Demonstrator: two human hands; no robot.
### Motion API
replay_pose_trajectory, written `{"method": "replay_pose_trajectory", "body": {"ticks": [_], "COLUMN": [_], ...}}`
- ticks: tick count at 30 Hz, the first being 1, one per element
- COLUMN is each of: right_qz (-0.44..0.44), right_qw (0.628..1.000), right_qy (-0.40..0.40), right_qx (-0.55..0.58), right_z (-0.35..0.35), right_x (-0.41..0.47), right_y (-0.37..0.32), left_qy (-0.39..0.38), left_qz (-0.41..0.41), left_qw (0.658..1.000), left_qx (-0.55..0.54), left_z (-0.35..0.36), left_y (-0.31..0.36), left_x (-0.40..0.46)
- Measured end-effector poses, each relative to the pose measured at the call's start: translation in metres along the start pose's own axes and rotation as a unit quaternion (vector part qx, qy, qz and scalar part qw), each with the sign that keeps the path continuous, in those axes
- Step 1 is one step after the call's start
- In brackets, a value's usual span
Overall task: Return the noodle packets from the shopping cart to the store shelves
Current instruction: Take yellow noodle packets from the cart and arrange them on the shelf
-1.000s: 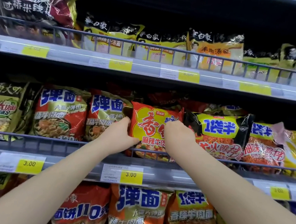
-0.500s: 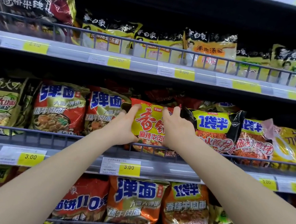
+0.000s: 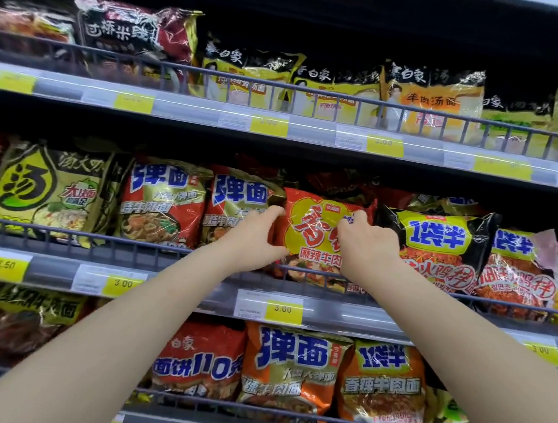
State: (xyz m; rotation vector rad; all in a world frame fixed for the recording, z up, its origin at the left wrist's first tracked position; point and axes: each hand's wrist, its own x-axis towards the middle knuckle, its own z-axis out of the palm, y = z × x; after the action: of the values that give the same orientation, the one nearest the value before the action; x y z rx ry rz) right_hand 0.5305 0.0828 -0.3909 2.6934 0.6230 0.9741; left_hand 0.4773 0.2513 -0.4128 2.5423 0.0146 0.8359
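A red and yellow noodle packet [image 3: 313, 230] stands upright on the middle shelf [image 3: 168, 282], behind its wire rail. It sits between a red-gold packet [image 3: 237, 204] on its left and a black-yellow packet [image 3: 438, 240] on its right. My left hand [image 3: 254, 239] grips the packet's left edge, fingers curled around it. My right hand [image 3: 366, 247] lies on its right half, fingers on the front face near the top. Both forearms reach up from the bottom corners. The shopping cart is out of view.
The top shelf [image 3: 299, 128] carries yellow and black packets behind a wire rail. The bottom shelf holds orange and red packets [image 3: 293, 369]. Yellow price tags [image 3: 283, 309] line the shelf edges. Packets stand tightly side by side along every row.
The view has shifted left, so the shelves sit further right in frame. My hands stay on the red-yellow packet, the fingers of both now spread higher along its edges.
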Motion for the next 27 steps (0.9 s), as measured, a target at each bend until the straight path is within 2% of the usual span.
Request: {"method": "replay_pose_trajectory", "body": {"ticks": [2, 5, 8, 11, 16, 22, 27], "right_qz": [0.008, 0.005, -0.019, -0.052, -0.021, 0.028, 0.023], "right_qw": [1.000, 0.988, 0.950, 0.913, 0.888, 0.890, 0.900], "right_qy": [0.007, 0.032, 0.019, -0.015, -0.061, -0.059, -0.071], "right_qx": [0.022, 0.149, 0.312, 0.404, 0.455, 0.451, 0.430], "right_z": [-0.008, -0.020, -0.028, -0.032, -0.031, -0.025, -0.016], "right_x": [-0.003, -0.005, -0.005, -0.002, 0.017, 0.035, 0.041], "right_y": [-0.004, -0.019, -0.042, -0.067, -0.098, -0.114, -0.117], "left_qy": [0.014, 0.029, 0.035, 0.020, 0.002, -0.014, -0.013], "left_qz": [-0.023, -0.076, -0.135, -0.197, -0.229, -0.226, -0.252], "left_qw": [1.000, 0.997, 0.987, 0.971, 0.951, 0.954, 0.953], "left_qx": [0.009, -0.014, -0.084, -0.136, -0.207, -0.195, -0.170], "left_z": [-0.019, -0.044, -0.059, -0.065, -0.062, -0.056, -0.041], "left_y": [-0.008, -0.025, -0.039, -0.052, -0.064, -0.067, -0.071], "left_x": [-0.012, -0.025, -0.029, -0.027, -0.010, 0.021, 0.037]}}
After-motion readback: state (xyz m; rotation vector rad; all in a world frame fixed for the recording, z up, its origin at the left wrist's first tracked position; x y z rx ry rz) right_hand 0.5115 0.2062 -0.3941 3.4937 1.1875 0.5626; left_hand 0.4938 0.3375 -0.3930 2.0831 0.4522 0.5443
